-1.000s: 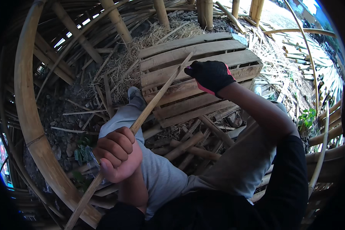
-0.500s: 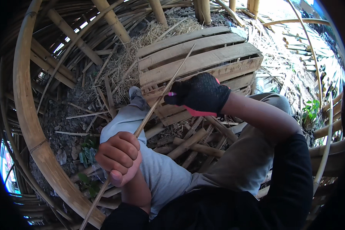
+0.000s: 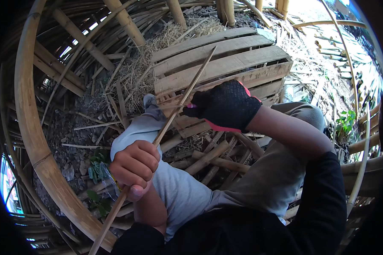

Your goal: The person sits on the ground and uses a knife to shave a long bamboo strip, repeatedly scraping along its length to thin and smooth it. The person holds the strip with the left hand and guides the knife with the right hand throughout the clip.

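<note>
A long, thin bamboo strip (image 3: 196,77) slants across my lap, its far tip over the wooden crate and its near end at the lower left. My bare left hand (image 3: 135,165) is wrapped in a fist round its lower part. Farther up, my right hand (image 3: 230,105), in a black glove with red edging, is closed on a small tool with a pink part (image 3: 192,105). That tool meets the strip at its right side; its working end is too small to make out. The right fingertips are partly hidden.
A slatted wooden crate (image 3: 225,63) lies beyond my hands. Cut bamboo pieces (image 3: 208,158) are between my legs. A thick bent bamboo pole (image 3: 51,170) curves along the left. Straw (image 3: 136,72) and debris cover the ground, and stacked bamboo (image 3: 366,102) stands at the right.
My left hand has shifted slightly up and right with the strip, which shows a broader face now. My gloved right hand has tilted a little and stays beside the strip.
</note>
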Available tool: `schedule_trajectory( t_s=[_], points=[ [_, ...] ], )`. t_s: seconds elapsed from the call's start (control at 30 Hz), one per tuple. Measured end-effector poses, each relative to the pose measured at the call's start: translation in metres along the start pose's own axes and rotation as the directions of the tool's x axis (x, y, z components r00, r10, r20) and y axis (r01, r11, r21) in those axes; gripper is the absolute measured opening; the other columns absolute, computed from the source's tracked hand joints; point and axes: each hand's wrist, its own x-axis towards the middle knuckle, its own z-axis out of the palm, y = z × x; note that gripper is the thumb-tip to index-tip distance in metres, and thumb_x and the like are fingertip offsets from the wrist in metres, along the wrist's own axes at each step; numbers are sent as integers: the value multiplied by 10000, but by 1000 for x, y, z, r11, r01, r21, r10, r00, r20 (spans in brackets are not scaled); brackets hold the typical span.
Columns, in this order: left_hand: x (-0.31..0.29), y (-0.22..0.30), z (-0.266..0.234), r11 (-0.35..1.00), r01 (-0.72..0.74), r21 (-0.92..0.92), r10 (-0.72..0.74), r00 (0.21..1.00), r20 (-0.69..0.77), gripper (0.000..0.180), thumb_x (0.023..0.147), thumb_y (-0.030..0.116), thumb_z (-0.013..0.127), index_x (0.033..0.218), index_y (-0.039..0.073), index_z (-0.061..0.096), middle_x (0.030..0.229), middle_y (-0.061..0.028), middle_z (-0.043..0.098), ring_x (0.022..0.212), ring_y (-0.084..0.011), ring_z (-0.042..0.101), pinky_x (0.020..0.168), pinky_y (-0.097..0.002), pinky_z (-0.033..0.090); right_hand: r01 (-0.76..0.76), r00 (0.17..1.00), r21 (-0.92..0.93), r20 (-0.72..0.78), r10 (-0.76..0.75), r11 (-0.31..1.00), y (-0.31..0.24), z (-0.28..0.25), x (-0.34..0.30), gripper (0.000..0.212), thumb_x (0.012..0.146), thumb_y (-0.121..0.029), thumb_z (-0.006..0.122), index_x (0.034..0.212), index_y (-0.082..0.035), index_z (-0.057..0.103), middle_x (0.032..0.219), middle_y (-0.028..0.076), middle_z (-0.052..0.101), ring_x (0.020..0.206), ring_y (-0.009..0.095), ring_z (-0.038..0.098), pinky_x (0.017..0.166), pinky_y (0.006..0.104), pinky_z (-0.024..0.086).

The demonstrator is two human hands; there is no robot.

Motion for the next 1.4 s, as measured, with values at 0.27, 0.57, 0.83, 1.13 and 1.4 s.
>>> schedule_trajectory(
  t_s=[0.27,0.57,0.83,1.13,1.4],
  points=[
    [4,-2,-1,997,-23,-74,36,983,182,608,978,214,631,444,132,352,404,54,306,313,-83,304,403,-250,272,-132,972,-73,185,144,989,10,-10,11,312,1012,-346,527,1227,-201,702,997,132,748,881,322,741,732,461,595],
    [14,1,-10,990,8,-138,51,907,419,502,915,143,639,496,90,367,475,11,351,357,-138,352,396,-290,290,-99,967,-48,232,107,994,1,-18,-2,387,1019,-462,515,1189,-174,709,1035,127,746,920,322,735,783,448,586],
    [10,2,-3,994,-9,-111,47,939,340,560,931,175,642,461,103,347,428,31,320,327,-111,322,386,-254,283,-135,960,-82,234,150,988,23,-8,4,478,1035,-504,481,1234,-133,707,1078,154,749,956,349,729,890,463,569],
    [-2,6,18,996,-57,73,66,990,-126,598,981,256,599,465,169,310,410,72,295,346,-63,261,448,-243,221,-43,999,59,16,42,997,23,12,8,449,1053,-478,470,1109,-116,730,975,163,741,830,370,722,763,471,580],
    [-9,14,16,991,0,136,38,961,-275,563,1005,277,549,517,202,279,437,89,255,396,-59,220,499,-268,216,-31,990,-17,-138,29,999,21,13,21,360,1032,-414,524,1200,-147,699,1119,130,726,889,356,725,772,491,592]
  ],
)
